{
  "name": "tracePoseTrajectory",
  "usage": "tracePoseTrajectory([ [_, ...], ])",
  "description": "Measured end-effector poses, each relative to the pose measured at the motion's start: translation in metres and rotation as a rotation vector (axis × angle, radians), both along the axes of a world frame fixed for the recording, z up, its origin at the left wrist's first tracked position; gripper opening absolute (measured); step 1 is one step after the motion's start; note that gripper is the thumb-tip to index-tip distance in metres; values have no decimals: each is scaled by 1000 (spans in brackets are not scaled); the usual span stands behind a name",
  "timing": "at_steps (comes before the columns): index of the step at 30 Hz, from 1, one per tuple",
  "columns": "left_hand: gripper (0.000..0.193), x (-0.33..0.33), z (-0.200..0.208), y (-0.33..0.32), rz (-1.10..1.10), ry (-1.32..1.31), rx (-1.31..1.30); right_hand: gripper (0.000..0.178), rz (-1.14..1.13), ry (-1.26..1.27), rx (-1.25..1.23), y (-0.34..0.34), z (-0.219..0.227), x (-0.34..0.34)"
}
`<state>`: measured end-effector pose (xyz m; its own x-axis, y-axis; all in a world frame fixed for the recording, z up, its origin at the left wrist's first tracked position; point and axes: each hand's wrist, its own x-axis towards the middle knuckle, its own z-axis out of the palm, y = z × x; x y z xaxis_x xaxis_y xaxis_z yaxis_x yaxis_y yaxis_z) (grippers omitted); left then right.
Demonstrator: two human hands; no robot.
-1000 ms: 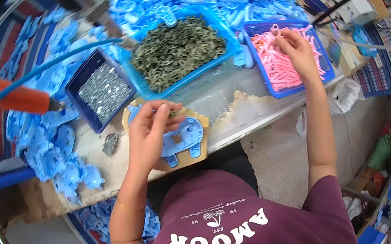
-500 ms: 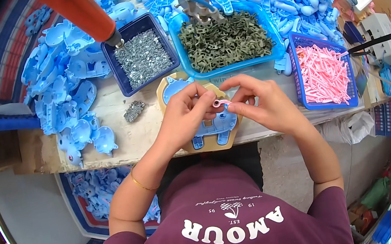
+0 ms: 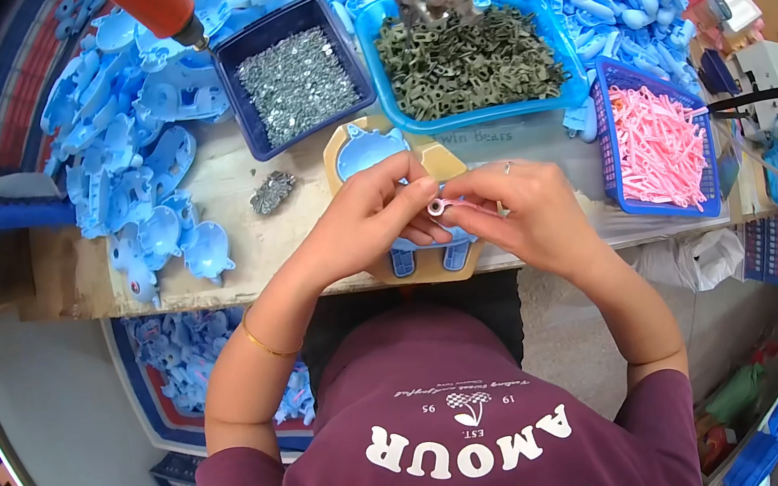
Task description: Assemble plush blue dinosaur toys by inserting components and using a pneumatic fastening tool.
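Note:
Both hands meet above a beige fixture [image 3: 444, 162] at the table's front edge. A blue plastic toy shell [image 3: 369, 151] lies in that fixture, largely covered by my hands. A small pink plastic link [image 3: 451, 202] with a dark-centred ring at its left end spans the gap between my fingertips. My left hand [image 3: 370, 214] is closed, thumb and forefinger pinching at the ring end. On the other end, my right hand [image 3: 523, 211] pinches the link's pink shank. Whether a separate small part sits in the ring is too small to tell.
A navy bin of small metal screws [image 3: 367, 95] and a blue tray of dark clips [image 3: 576, 64] stand behind the fixture. Pink links fill a blue basket [image 3: 610, 160] at right. Blue shells [image 3: 156, 232] are heaped left. An orange-red screwdriver [image 3: 157, 6] hangs overhead.
The view has shifted slightly. The pink link's ring now faces upward more, and my right fingers have closed in nearer to my left fingertips.

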<state>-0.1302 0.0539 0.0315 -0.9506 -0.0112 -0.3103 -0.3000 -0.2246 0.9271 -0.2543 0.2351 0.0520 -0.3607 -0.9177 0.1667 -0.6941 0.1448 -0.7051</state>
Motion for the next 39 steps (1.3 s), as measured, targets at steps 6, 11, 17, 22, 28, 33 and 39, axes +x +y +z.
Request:
tracePoseTrajectory([
  [6,17,15,11,-15,462,224,-682,11,49,303,-29,-12,-20,19],
  [11,7,31,6,-14,405,310,-972,8,21,317,19,-28,-36,28],
  [17,13,39,-17,-10,267,483,-1178,4,58,318,84,-37,-36,24],
  [22,18,35,-24,1,166,415,-1321,10,142,290,122,-36,-37,17],
  [28,16,31,-20,-8,131,324,-1255,18,-71,226,101,-8,-21,20],
  [33,19,25,-16,-7,59,258,-1275,18,-75,217,137,5,-27,18],
  [39,18,23,-17,-4,86,283,-1307,16,-63,276,67,1,-32,18],
])
